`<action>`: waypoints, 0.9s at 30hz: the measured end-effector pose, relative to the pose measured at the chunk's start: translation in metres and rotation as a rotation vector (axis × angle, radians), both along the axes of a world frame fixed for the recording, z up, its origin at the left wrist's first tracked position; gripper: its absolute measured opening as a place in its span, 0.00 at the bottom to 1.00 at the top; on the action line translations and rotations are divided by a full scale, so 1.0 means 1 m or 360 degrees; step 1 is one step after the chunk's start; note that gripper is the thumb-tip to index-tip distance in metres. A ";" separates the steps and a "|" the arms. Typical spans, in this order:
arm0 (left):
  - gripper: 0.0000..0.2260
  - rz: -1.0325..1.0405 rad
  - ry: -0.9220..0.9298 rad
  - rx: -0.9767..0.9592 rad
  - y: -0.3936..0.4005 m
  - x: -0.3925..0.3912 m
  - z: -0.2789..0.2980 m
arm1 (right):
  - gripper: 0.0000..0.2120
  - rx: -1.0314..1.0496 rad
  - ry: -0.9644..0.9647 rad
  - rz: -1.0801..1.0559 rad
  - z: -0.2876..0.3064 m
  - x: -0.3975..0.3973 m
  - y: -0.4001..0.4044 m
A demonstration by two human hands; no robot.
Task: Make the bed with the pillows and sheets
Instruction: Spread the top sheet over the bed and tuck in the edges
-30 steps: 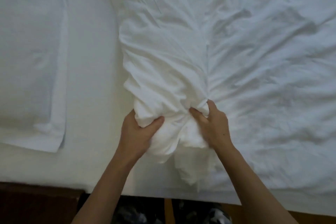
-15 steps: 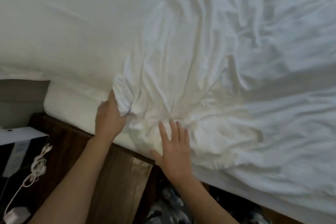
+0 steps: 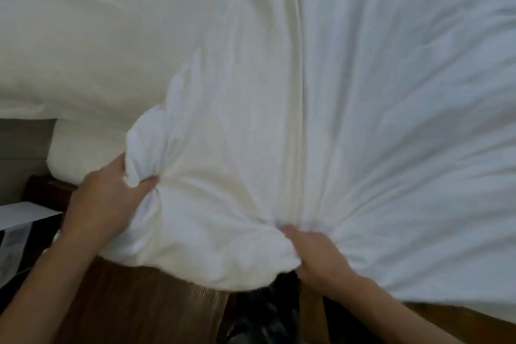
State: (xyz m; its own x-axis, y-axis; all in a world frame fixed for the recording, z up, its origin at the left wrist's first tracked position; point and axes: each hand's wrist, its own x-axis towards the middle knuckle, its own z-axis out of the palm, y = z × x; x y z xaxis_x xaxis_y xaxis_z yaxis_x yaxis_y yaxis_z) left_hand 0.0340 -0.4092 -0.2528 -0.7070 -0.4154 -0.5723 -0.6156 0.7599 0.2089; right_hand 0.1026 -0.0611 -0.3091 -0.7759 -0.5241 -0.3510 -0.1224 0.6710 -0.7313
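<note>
A white, wrinkled top sheet (image 3: 363,120) covers the right and middle of the bed, its folds fanning out from the near edge. My left hand (image 3: 103,204) grips a bunched corner of the sheet near the mattress corner. My right hand (image 3: 318,257) clutches the sheet's near edge lower right, fingers buried in the cloth. Between my hands a puffed fold of sheet hangs over the bed edge. The bare mattress cover (image 3: 97,36) shows at upper left. No pillow is in view.
A dark wooden bed frame (image 3: 145,301) runs below the mattress edge. At far left stand a grey wall (image 3: 22,148) and a white shelf (image 3: 22,215) with something hanging under it. Dark patterned floor (image 3: 259,321) shows between my arms.
The view has swung toward the bed's corner. My right hand, flat on the sheet half a second ago, now grips its edge. The sheet is pulled tighter, with folds radiating from my hands.
</note>
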 end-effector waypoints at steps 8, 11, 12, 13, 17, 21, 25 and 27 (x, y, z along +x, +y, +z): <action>0.05 0.0016 -0.0002 -0.0643 -0.006 0.071 -0.031 | 0.40 0.0567 -0.0237 0.0317 -0.042 0.084 -0.043; 0.10 0.0029 0.0320 -0.0505 0.043 0.024 -0.038 | 0.41 0.0346 -0.0215 0.0360 -0.050 0.083 -0.024; 0.17 0.0049 0.0369 -0.0412 0.060 0.013 -0.041 | 0.37 0.0226 -0.0248 0.0396 -0.046 0.084 -0.014; 0.24 0.0073 0.0384 -0.0312 0.077 0.002 -0.041 | 0.33 0.0163 -0.0201 0.0389 -0.043 0.084 -0.003; 0.41 0.0208 0.0347 -0.0222 0.108 -0.035 -0.052 | 0.25 0.0187 0.0118 -0.0072 -0.042 0.061 0.060; 0.42 0.0396 0.0254 -0.0081 0.103 -0.039 -0.088 | 0.23 0.0464 0.0393 -0.0606 -0.052 0.033 0.140; 0.29 0.0259 0.0317 -0.0233 0.193 -0.028 -0.043 | 0.25 0.0668 0.0404 -0.0928 -0.059 0.015 0.203; 0.23 0.0124 0.0354 -0.0303 0.253 -0.017 -0.016 | 0.26 0.0827 0.0394 -0.0807 -0.063 0.016 0.236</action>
